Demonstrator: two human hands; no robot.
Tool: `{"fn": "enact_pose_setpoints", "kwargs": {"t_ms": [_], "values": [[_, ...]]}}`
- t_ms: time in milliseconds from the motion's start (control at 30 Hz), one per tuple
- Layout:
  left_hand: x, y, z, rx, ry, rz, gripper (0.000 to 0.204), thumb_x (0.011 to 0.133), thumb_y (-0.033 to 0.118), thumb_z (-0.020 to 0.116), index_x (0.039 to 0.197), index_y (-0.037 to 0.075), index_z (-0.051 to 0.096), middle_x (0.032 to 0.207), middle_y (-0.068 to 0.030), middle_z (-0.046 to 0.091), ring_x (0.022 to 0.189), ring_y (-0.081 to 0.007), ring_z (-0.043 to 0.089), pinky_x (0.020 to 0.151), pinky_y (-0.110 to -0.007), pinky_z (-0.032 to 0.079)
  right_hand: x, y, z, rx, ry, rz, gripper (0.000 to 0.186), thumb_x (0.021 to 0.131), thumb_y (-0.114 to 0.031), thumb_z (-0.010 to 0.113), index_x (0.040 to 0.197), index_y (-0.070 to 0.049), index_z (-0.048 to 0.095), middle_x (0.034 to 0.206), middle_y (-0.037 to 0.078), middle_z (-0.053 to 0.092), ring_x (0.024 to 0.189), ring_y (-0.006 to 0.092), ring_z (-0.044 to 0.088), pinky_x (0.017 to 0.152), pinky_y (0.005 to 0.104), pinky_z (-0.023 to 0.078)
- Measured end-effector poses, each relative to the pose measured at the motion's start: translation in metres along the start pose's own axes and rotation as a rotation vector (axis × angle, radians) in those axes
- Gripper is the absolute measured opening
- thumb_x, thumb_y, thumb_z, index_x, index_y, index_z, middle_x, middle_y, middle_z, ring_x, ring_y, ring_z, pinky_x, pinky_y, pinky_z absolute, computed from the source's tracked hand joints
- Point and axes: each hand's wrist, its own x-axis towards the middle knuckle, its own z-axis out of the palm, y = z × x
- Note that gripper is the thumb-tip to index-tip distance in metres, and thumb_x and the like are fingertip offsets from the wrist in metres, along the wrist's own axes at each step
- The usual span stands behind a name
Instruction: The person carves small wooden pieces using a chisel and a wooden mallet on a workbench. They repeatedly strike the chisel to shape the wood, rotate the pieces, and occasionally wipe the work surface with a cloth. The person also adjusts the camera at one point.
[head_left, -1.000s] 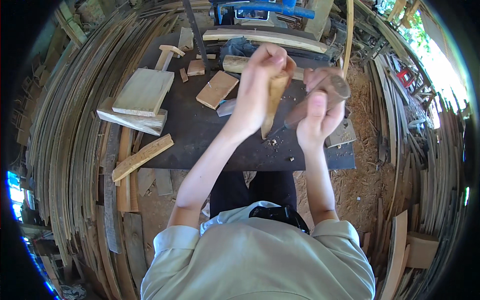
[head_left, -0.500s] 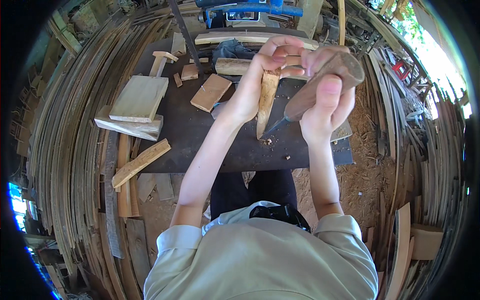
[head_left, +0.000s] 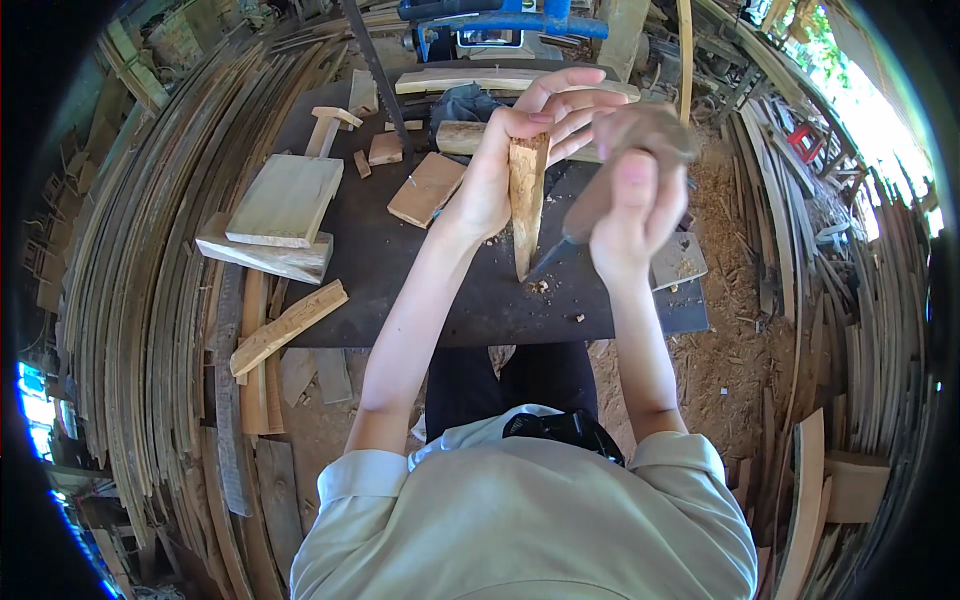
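Peg [head_left: 527,190], pared to a narrow lower end, stands nearly upright against a worker's left hand [head_left: 487,190], which grasps it at the thumb side with the other fingers stretched loosely toward the right. Beyond the left forearm rise stacked planks [head_left: 150,260]. Below both hands spreads a dark table [head_left: 490,318]; whether the peg's tip rests on it cannot be told. Two boards [head_left: 285,200] lie stacked to the left of the left hand, and a block [head_left: 425,188] sits just beside that wrist. The right hand [head_left: 640,215], clenched around the brown handle of a tool [head_left: 592,200], appears blurred; the slim blade slants down to the peg's point, contact uncertain. Pale chips [head_left: 541,287] lie beneath the hands, near the tip. By their look, the taper is largely cut, while the peg's faces seem uneven and its broad top rough; how much paring is left cannot be judged. No container can be made out near either hand.
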Motion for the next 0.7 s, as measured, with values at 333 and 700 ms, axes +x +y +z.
{"fn": "enact_pose_setpoints", "kwargs": {"t_ms": [333,700], "values": [[0.002,-0.001,0.001,-0.034,-0.09,-0.019,0.064,0.08,0.039,0.035,0.134,0.004,0.035,0.131,-0.0182,0.047,0.122,-0.0246,0.044,0.103,-0.038,0.031,-0.01,0.025,-0.012,0.024,-0.05,-0.056,0.046,0.089,-0.034,0.058,0.111,0.004,0.047,0.095,0.008,0.057,0.087,0.0131,0.055,0.077,0.0249,0.043],[0.003,0.0,-0.002,0.012,-0.101,-0.05,0.073,0.077,0.046,0.036,0.135,0.002,0.033,0.133,-0.0209,0.043,0.122,-0.0277,0.045,0.102,-0.039,0.036,-0.012,0.029,-0.006,-0.102,-0.178,0.015,0.037,0.086,-0.028,0.059,0.105,0.001,0.05,0.095,0.008,0.052,0.088,0.0169,0.052,0.077,0.0273,0.041]]}}
